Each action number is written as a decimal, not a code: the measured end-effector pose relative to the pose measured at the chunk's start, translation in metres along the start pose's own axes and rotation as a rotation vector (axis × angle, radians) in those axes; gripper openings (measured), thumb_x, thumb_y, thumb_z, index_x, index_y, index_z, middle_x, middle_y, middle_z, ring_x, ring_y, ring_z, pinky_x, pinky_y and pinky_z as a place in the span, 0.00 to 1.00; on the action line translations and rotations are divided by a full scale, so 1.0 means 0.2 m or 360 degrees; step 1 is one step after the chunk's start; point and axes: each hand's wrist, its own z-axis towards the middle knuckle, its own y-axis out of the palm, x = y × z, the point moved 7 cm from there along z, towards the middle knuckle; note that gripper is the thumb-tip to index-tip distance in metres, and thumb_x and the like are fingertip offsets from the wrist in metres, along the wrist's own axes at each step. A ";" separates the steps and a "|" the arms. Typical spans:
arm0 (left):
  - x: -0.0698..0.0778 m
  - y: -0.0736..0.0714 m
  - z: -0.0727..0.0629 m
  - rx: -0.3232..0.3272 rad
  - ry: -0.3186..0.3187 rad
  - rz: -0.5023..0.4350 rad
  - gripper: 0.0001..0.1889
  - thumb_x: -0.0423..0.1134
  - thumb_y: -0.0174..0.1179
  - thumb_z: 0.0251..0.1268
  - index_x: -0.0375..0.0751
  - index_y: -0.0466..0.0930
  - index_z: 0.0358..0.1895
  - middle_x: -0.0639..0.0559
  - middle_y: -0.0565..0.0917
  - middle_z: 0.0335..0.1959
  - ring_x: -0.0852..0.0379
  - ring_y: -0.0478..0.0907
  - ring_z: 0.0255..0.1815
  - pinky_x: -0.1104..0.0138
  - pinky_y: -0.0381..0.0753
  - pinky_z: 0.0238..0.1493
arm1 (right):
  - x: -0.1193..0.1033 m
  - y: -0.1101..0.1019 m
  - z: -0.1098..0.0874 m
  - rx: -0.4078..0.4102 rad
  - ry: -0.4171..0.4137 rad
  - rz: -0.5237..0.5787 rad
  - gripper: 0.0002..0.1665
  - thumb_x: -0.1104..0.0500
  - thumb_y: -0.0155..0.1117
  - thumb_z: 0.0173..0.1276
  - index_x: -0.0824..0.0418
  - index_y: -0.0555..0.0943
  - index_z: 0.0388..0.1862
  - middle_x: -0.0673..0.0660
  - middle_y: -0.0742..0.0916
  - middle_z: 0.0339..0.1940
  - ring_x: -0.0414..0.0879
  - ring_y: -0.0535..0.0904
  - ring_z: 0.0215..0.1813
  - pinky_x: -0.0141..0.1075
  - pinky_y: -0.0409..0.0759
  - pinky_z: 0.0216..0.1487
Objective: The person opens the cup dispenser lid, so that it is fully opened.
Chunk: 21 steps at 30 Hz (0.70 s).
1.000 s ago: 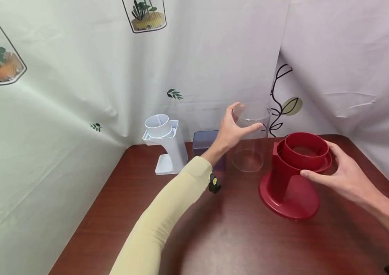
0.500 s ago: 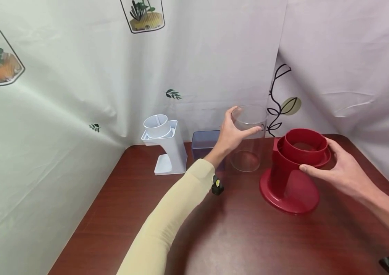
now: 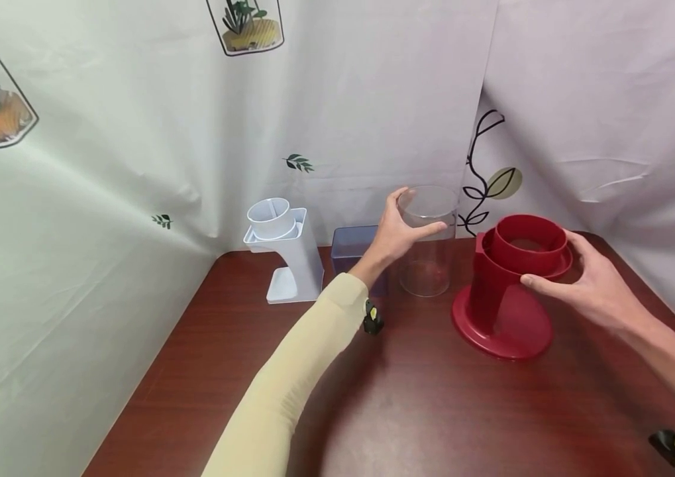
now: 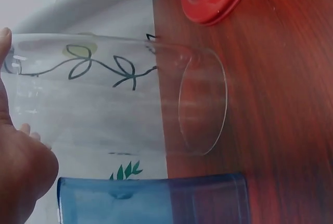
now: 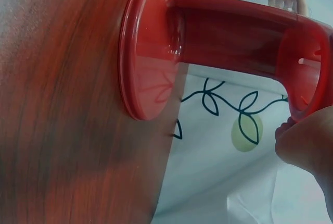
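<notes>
My left hand (image 3: pixel 395 228) grips a clear, open-topped cylinder (image 3: pixel 426 265) near its upper rim, thumb on the near side. In the left wrist view the cylinder (image 4: pixel 125 104) spans the picture, its lower end close over the wooden table. On the right, my right hand (image 3: pixel 596 291) holds a red stand (image 3: pixel 486 298) around the round holder at its top, fingers behind and thumb in front. A red ring-shaped cup (image 3: pixel 530 245) sits in that holder. The right wrist view shows the stand's column (image 5: pixel 229 34) and flat round base (image 5: pixel 151 52); the stand is upright.
Left of the cylinder is a translucent blue box (image 3: pixel 355 242), partly hidden by my left hand. Farther left stands a white stand (image 3: pixel 310 268) with a round cup (image 3: pixel 271 222) on top. A patterned cloth (image 3: pixel 361 119) hangs behind the brown table (image 3: pixel 432 411).
My right hand and the red stand have shifted toward the back of the table. The cylinder and my left hand have moved slightly left and a little lower in the head view.
</notes>
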 end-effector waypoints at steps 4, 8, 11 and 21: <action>0.00 -0.01 0.02 -0.0092 -0.0030 0.0020 0.58 0.52 0.83 0.55 0.45 0.53 0.83 0.58 0.69 0.79 0.62 0.61 0.80 0.60 0.63 0.79 | 0.00 0.00 0.02 -0.0006 -0.0001 0.0002 0.54 0.50 0.80 0.66 0.53 0.61 0.85 0.47 0.76 0.64 0.36 0.72 0.57 0.18 0.71 0.45; 0.00 -0.04 0.03 -0.0155 -0.0061 0.0049 0.57 0.51 0.82 0.56 0.46 0.54 0.84 0.52 0.68 0.79 0.59 0.63 0.79 0.63 0.63 0.78 | 0.01 0.00 0.03 -0.0010 0.0000 0.0037 0.55 0.51 0.80 0.67 0.54 0.60 0.86 0.47 0.76 0.64 0.36 0.73 0.56 0.16 0.73 0.45; -0.01 -0.05 0.04 -0.0200 -0.0068 0.0036 0.56 0.48 0.82 0.57 0.47 0.54 0.84 0.49 0.69 0.78 0.58 0.65 0.78 0.65 0.66 0.76 | 0.02 0.00 0.05 -0.0004 0.0012 0.0049 0.56 0.51 0.80 0.66 0.56 0.58 0.86 0.49 0.75 0.65 0.36 0.73 0.55 0.16 0.75 0.43; -0.01 -0.07 0.04 -0.0315 -0.0052 -0.0047 0.56 0.45 0.80 0.60 0.46 0.51 0.85 0.46 0.70 0.80 0.53 0.67 0.78 0.65 0.67 0.75 | 0.05 -0.01 0.12 0.0006 -0.0002 0.0173 0.53 0.55 0.78 0.69 0.60 0.58 0.85 0.44 0.76 0.62 0.34 0.77 0.53 0.17 0.77 0.45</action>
